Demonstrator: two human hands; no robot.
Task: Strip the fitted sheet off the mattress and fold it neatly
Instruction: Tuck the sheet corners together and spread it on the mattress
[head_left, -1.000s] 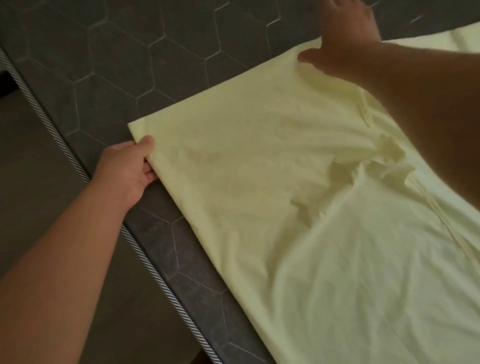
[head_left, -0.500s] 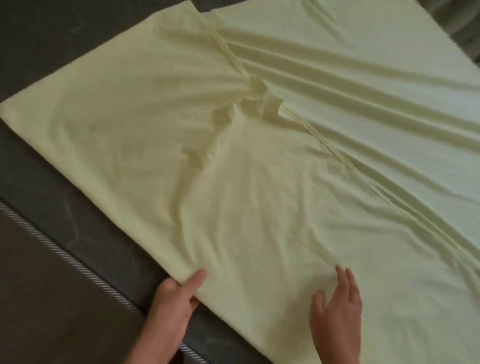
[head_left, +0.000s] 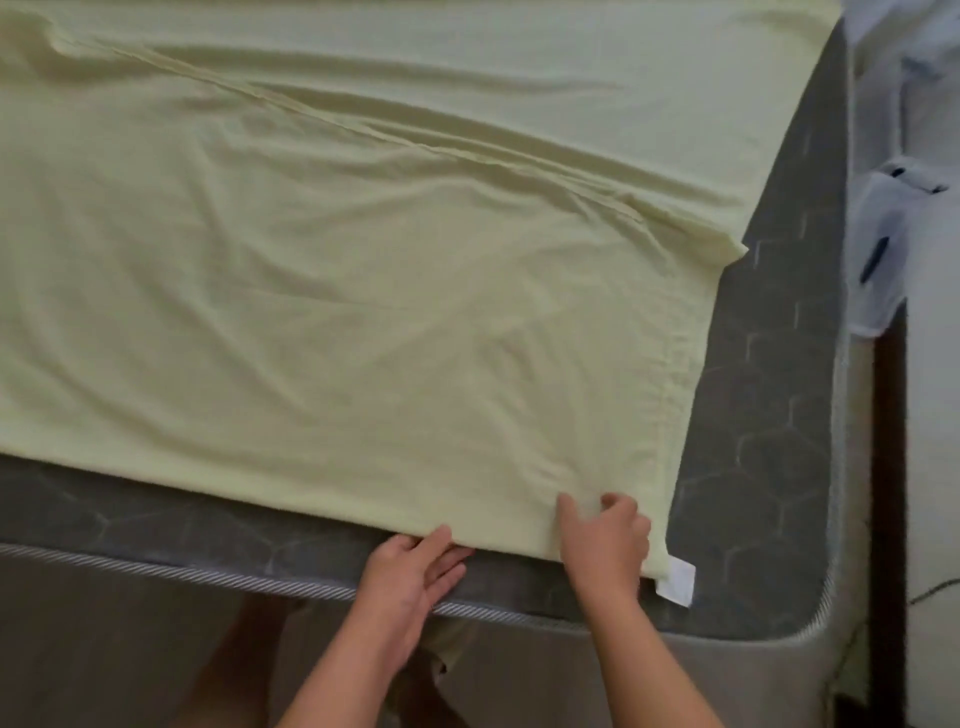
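Your mattress is bare where it shows, a dark quilted band running past your hands on both sides and up the far right, so the stripping looks done and you are into the folding. It serves as your flat work surface.

The fitted sheet lies spread on top, beyond and to the left of your hands, pale yellow and doubled over: a seamed edge runs diagonally across it well ahead of you. Its long axis runs left to right across your view, along the near mattress edge, and its near right corner points toward you, just right of your right hand. A white care label sticks out at that corner.

Your left hand is open, fingers slid under the near hem, likely to lift it. Your right hand sits just beside it, on top of the cloth, thumb and fingers pinching a small ridge. I judge you are gathering this corner to carry it across for another fold.
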